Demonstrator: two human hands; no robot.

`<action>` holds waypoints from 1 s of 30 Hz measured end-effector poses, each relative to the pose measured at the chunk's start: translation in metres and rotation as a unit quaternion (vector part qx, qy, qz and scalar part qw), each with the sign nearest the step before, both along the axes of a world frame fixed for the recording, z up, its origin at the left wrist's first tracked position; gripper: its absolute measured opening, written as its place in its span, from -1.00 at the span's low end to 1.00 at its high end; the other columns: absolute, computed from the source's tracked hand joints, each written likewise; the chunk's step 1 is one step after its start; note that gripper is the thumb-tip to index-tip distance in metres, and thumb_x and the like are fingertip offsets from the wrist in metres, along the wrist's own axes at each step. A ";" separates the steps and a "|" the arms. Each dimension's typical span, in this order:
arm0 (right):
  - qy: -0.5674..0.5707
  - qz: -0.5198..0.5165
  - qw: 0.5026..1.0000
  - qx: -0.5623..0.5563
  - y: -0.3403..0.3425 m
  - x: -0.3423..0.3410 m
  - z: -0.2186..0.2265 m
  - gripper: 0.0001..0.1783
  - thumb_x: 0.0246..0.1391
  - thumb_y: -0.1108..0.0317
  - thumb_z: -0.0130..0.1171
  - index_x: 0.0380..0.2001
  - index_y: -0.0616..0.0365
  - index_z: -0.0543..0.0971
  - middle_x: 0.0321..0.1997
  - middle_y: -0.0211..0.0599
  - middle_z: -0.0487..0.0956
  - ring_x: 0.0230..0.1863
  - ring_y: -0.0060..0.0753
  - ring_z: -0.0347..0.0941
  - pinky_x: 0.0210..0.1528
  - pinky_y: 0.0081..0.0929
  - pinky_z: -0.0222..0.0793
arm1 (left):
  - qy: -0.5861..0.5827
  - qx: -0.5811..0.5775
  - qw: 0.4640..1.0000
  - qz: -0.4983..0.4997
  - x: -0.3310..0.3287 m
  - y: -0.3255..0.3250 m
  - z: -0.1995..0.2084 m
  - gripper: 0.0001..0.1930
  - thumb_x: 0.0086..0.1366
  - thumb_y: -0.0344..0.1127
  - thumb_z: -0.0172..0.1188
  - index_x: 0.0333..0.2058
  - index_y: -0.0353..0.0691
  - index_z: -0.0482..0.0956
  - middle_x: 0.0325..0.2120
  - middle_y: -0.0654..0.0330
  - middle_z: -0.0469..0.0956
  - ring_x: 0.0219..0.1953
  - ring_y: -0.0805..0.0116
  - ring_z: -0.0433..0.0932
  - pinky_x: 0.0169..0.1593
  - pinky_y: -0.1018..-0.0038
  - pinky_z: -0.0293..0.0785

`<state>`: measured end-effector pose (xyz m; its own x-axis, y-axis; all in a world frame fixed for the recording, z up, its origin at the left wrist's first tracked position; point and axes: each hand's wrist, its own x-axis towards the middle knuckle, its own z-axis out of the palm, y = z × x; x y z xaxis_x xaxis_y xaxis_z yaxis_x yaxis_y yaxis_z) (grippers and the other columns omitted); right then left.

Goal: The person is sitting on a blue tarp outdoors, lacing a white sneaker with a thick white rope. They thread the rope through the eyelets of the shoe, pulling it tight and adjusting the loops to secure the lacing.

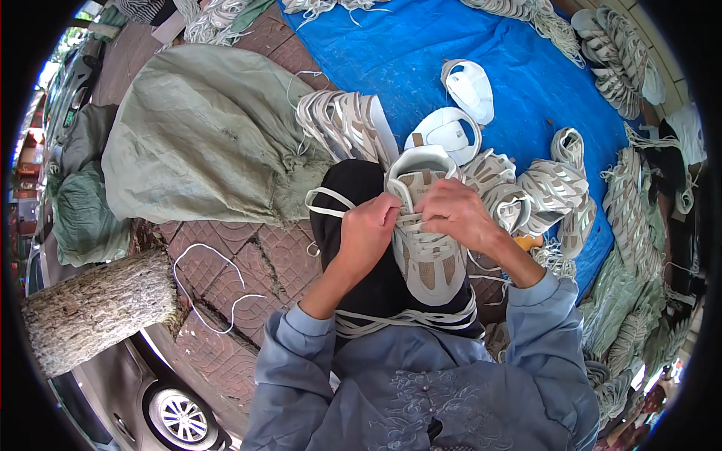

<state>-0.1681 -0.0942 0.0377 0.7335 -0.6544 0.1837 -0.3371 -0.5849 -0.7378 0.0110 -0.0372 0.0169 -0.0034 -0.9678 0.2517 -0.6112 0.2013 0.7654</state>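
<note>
A white and beige sneaker (431, 274) lies on my lap over black cloth, its toe toward me. White shoelace (426, 242) crosses its lower eyelets. At the left eyelet edge my left hand (366, 234) is closed in a pinch on the lace, and a loose white loop (329, 201) sticks out beside it. My right hand (460, 214) has its fingers bent and pressed together at the right eyelet edge by the tongue; what its fingertips grip is hidden. A bundle of white laces (406, 322) lies across my lap below the toe.
Several sneaker uppers (553, 192) are heaped on the blue tarp (391, 56) ahead and right. A stack of uppers (342, 124) leans by a grey-green sack (199, 135). One loose lace (177, 267) lies on the brick paving, near a tree trunk (101, 308) at left.
</note>
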 end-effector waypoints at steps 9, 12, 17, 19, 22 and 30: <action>-0.006 -0.022 1.000 0.017 0.004 0.002 -0.001 -0.90 -0.35 0.38 0.19 -0.67 0.13 0.49 -0.47 -0.41 0.53 -0.37 -0.34 0.39 -0.24 -0.42 0.26 | -0.190 -0.109 0.975 -0.038 -0.009 0.005 -0.001 -0.89 -0.12 -0.50 0.08 -0.54 -0.26 0.34 -0.66 0.16 0.33 -0.57 0.24 0.40 -0.55 0.39 0.35; -0.013 -0.025 1.000 0.003 0.009 0.002 -0.005 -0.88 -0.41 0.39 0.21 -0.69 0.10 0.47 -0.53 -0.42 0.49 -0.39 -0.34 0.37 -0.28 -0.43 0.25 | -0.255 -0.126 0.956 -0.069 -0.008 0.012 0.000 -0.86 -0.14 -0.45 0.07 -0.53 -0.26 0.32 -0.65 0.20 0.30 -0.57 0.30 0.36 -0.54 0.44 0.33; -0.045 -0.026 0.998 0.032 0.012 0.008 -0.003 -0.88 -0.43 0.37 0.21 -0.70 0.10 0.48 -0.54 -0.40 0.48 -0.40 -0.32 0.38 -0.29 -0.42 0.25 | -0.259 -0.153 0.949 -0.098 -0.001 0.015 0.005 -0.81 -0.18 -0.49 0.06 -0.48 -0.26 0.33 -0.65 0.17 0.34 -0.61 0.25 0.36 -0.57 0.42 0.32; -0.035 -0.029 0.997 0.061 0.013 0.008 -0.003 -0.88 -0.42 0.37 0.21 -0.69 0.11 0.48 -0.54 -0.40 0.48 -0.41 -0.32 0.38 -0.29 -0.41 0.26 | -0.185 -0.116 0.972 -0.088 -0.001 0.009 -0.004 -0.77 -0.20 -0.54 0.07 -0.47 -0.25 0.33 -0.68 0.15 0.33 -0.60 0.21 0.38 -0.56 0.39 0.33; -0.046 -0.030 0.996 0.076 0.016 0.004 -0.003 -0.88 -0.42 0.37 0.22 -0.68 0.11 0.49 -0.54 -0.39 0.48 -0.41 -0.31 0.38 -0.28 -0.42 0.26 | -0.132 -0.112 0.982 -0.076 -0.004 0.007 -0.006 -0.78 -0.17 -0.51 0.08 -0.45 -0.25 0.32 -0.68 0.17 0.35 -0.61 0.25 0.42 -0.57 0.44 0.36; -0.010 -0.006 0.996 0.087 0.019 0.011 -0.008 -0.90 -0.43 0.35 0.21 -0.69 0.03 0.51 -0.59 -0.44 0.46 -0.42 -0.34 0.39 -0.27 -0.42 0.25 | -0.352 0.016 0.914 -0.200 0.003 -0.003 0.024 -0.85 -0.08 -0.36 0.07 -0.51 -0.30 0.41 -0.73 0.13 0.43 -0.64 0.26 0.50 -0.57 0.35 0.39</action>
<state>-0.1568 -0.0748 0.0294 0.7232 -0.6858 0.0810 -0.3274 -0.4439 -0.8341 0.0142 -0.0403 0.0406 -0.5091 -0.8604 0.0230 -0.8372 0.5012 0.2190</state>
